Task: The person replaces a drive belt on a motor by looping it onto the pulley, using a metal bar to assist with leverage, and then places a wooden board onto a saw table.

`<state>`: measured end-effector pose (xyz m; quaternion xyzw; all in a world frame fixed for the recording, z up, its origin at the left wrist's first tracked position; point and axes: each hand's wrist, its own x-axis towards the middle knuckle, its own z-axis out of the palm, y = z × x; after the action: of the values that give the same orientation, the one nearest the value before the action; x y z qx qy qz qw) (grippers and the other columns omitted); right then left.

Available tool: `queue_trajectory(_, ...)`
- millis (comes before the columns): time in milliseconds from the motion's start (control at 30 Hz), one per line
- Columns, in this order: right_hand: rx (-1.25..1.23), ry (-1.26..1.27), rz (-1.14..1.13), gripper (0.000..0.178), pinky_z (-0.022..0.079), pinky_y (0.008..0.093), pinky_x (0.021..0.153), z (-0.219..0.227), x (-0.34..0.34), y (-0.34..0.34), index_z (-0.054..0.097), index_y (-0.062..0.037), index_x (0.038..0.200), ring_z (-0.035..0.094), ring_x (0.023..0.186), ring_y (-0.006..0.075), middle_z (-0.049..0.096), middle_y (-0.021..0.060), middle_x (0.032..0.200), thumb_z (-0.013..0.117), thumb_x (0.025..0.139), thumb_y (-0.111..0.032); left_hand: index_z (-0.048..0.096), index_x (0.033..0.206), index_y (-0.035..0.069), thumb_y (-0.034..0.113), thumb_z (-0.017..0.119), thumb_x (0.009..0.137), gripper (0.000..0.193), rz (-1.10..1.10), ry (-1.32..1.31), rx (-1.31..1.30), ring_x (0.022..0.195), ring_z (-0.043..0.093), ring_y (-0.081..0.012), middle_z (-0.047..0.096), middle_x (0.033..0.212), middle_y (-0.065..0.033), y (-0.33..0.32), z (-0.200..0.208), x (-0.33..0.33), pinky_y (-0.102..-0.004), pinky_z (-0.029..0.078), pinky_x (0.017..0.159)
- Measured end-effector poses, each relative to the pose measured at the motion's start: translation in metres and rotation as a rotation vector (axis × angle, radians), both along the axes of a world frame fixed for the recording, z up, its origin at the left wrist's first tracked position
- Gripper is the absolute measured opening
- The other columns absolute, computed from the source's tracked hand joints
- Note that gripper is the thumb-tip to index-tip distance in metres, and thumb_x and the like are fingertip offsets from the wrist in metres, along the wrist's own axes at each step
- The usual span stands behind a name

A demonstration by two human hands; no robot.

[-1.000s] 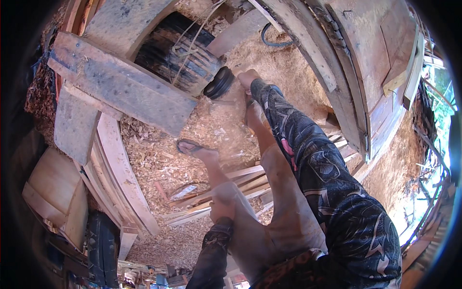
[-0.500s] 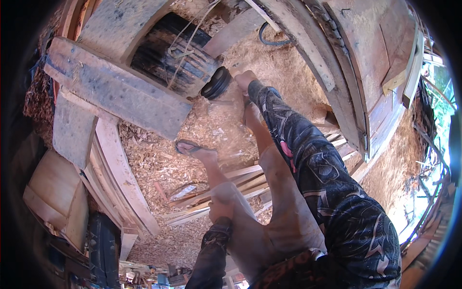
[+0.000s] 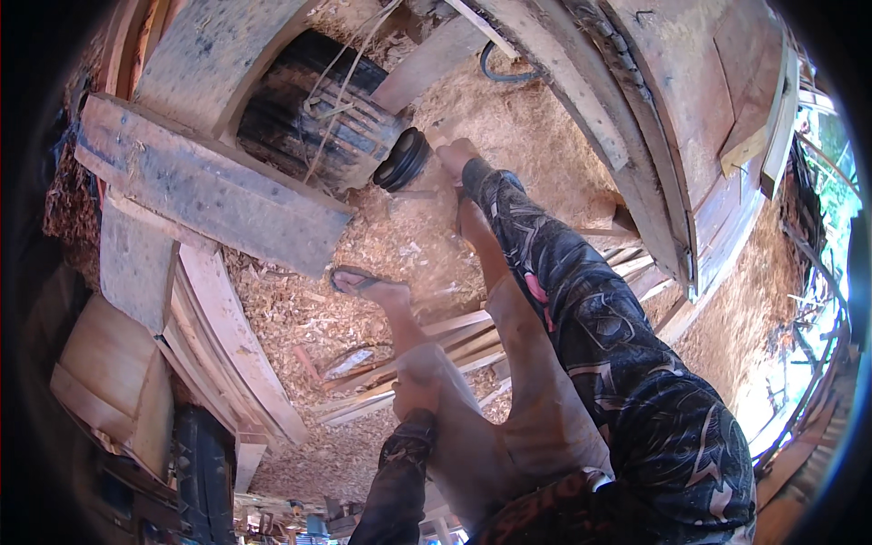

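Observation:
My right hand (image 3: 459, 157) reaches far forward and low, just right of a black grooved pulley (image 3: 402, 160). A small gap shows between hand and pulley. Its fingers look curled, and what they hold, if anything, is too small to make out. The pulley sits on the end of a dark, dirty, ribbed motor (image 3: 322, 113), which has a thin pale strand lying across it. My left hand (image 3: 417, 397) rests on my bent left knee, its fingers lying over the knee and partly hidden.
Thick timber boards (image 3: 213, 186) lie across the motor's near left side. A large wooden panel (image 3: 695, 118) curves along the right. Wood strips (image 3: 454, 350) lie on shavings near my sandalled left foot (image 3: 368, 283). A black loop (image 3: 509, 68) lies beyond my right hand.
The motor, pulley and boards have shifted slightly left in the view. My right hand has moved slightly left and down with them; my left hand stays on the knee.

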<state>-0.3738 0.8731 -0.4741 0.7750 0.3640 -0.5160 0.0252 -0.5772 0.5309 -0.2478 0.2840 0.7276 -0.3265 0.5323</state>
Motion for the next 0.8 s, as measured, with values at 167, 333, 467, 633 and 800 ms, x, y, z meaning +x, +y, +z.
queue_trajectory(167,-0.097,0.054,-0.155,0.031,0.043,0.0382,0.043,0.025,-0.034,0.001,0.059,0.0062,0.074,0.058,0.051,0.0238,0.057,0.0143,0.060,0.055,0.077,-0.024,0.048,0.118,0.006,0.060,0.066,0.067,0.076,0.068,0.058,-0.002,0.104,0.057,-0.0418,0.053,0.117,-0.0232,0.001,0.004,-0.014,-0.0479,0.048,0.087)
queue_trajectory(333,0.109,0.007,0.156,0.030,0.044,0.0384,0.043,-0.004,0.014,-0.005,0.059,0.0071,0.075,0.060,0.051,0.0253,0.057,0.0166,0.060,0.055,0.077,-0.023,0.040,0.130,0.005,0.062,0.064,0.072,0.085,-0.021,-0.025,0.027,0.100,0.060,-0.0426,0.054,0.115,-0.0251,-0.001,-0.003,0.004,-0.0486,0.050,0.084)
queue_trajectory(467,-0.006,0.078,-0.141,0.029,0.044,0.0386,0.042,0.024,-0.036,-0.004,0.061,0.0065,0.074,0.059,0.048,0.0255,0.057,0.0171,0.060,0.055,0.077,-0.022,0.041,0.129,0.005,0.061,0.065,0.072,0.084,-0.035,0.025,-0.008,0.100,0.060,-0.0430,0.054,0.114,-0.0257,-0.006,-0.001,-0.019,-0.0487,0.050,0.083)
queue_trajectory(633,-0.007,0.051,-0.072,0.031,0.044,0.0382,0.042,0.036,-0.015,0.004,0.061,0.0059,0.073,0.058,0.047,0.0248,0.057,0.0158,0.059,0.054,0.077,-0.024,0.041,0.129,0.005,0.059,0.066,0.072,0.083,-0.051,0.002,0.026,0.099,0.060,-0.0430,0.054,0.114,-0.0254,-0.006,-0.005,-0.005,-0.0488,0.051,0.082)
queue_trajectory(800,-0.103,0.060,-0.096,0.043,0.052,0.0437,0.061,0.046,-0.020,0.009,0.062,0.0124,0.093,0.067,0.071,0.0324,0.065,0.0255,0.082,0.053,0.080,-0.027,0.041,0.130,0.005,0.057,0.067,0.072,0.083,-0.047,0.012,0.001,0.099,0.060,-0.0427,0.054,0.115,-0.0246,-0.002,-0.003,-0.005,-0.0485,0.051,0.083)
